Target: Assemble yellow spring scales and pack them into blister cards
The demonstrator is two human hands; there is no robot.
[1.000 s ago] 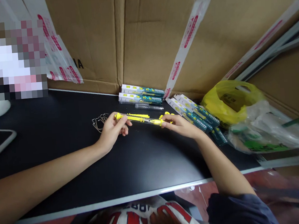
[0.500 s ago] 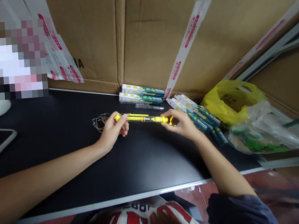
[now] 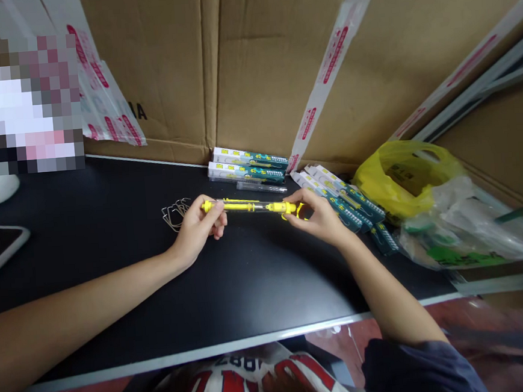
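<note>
A spring scale (image 3: 243, 207) with a clear tube and yellow inner parts is held level between my hands, above the black table. My left hand (image 3: 200, 224) pinches its yellow left end between thumb and fingers. At the other end, my right hand (image 3: 313, 213) closes its fingers on the yellow cap (image 3: 284, 207). More yellow pieces show by the right fingers and just behind the tube, partly hidden. Thin bent metal hooks (image 3: 172, 215) lie in a small heap beyond my left hand.
Printed boxes (image 3: 245, 168) lie along the cardboard wall (image 3: 260, 69), with clear tubes (image 3: 261, 187) in front. Several more boxes (image 3: 341, 199) lie at the right, near a yellow plastic bag (image 3: 377, 175) and a clear bag (image 3: 463, 228). A white-edged device (image 3: 20, 232) sits far left.
The spring scale has shifted slightly to the right, and the yellow parts at its right end have turned or moved a little. Both hands keep their grip.
</note>
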